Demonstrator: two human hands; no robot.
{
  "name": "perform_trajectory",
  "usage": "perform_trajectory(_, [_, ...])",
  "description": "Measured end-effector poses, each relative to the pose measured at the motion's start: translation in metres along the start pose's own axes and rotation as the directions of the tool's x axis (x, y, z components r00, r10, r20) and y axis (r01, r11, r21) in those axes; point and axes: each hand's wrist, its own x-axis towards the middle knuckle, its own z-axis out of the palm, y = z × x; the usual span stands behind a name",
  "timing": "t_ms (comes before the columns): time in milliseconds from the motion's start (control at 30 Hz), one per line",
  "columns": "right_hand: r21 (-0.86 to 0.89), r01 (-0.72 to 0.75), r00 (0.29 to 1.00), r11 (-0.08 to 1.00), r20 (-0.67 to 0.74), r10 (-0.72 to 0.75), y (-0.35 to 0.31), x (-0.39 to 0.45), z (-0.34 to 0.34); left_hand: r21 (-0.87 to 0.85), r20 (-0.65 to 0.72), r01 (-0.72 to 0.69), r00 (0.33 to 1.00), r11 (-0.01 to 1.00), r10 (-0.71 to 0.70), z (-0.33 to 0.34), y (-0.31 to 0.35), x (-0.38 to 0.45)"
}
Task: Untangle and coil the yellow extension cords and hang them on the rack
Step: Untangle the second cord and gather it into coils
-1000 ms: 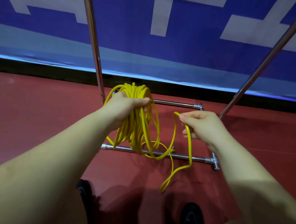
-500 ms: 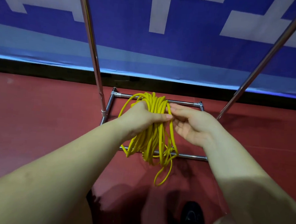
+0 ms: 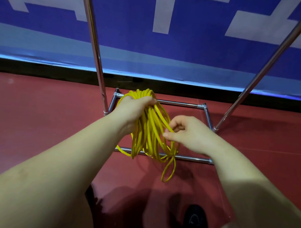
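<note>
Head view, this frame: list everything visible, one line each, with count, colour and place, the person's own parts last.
cord: one bundle, yellow, hanging from the left hand in front of the rack, one loop dangling lowest.
rack: one, chrome; two uprights rising out of frame, base rails on the floor.
floor: red, under everything.
banner: one, blue with pale blocks, behind the rack.
shoe: one clearly seen, black, bottom centre-right.
left hand: grips the top of the bundle.
right hand: fingers pinch one strand at the bundle's right side.
</note>
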Motion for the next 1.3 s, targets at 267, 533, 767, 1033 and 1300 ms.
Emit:
perform_trajectory(267, [-0.265, -0.052, 0.971, 0.963, 0.210, 0.110, 0.018, -0.011, -0.008, -0.174, -0.100, -0.058, 0.994, 0.983, 0.041, -0.026, 0.011, 0.015])
perform_trajectory(533, [0.274, -0.306, 0.950, 0.912, 0.025, 0.312, 0.015, -0.015, -0.029, -0.154, -0.122, -0.063, 0.992, 0.986, 0.045, -0.034, 0.009, 0.021])
perform_trajectory(767, [0.961, -0.171, 0.903, 0.219, 0.064, 0.425, 0.000, -0.010, -0.036, 0.278, 0.024, -0.146, 0.989, 0.950, 0.145, -0.027, 0.001, 0.005])
perform_trajectory(1033, [0.996, -0.050, 0.875, -0.075, 0.080, 0.478, -0.010, 0.003, -0.021, 0.540, 0.229, -0.162, 0.973, 0.826, 0.041, -0.002, -0.020, -0.004])
perform_trajectory(1300, [0.997, -0.016, 0.904, -0.077, 0.047, 0.425, -0.015, 0.008, -0.021, 0.438, 0.230, -0.139, 0.972, 0.888, 0.038, 0.008, -0.029, -0.003])
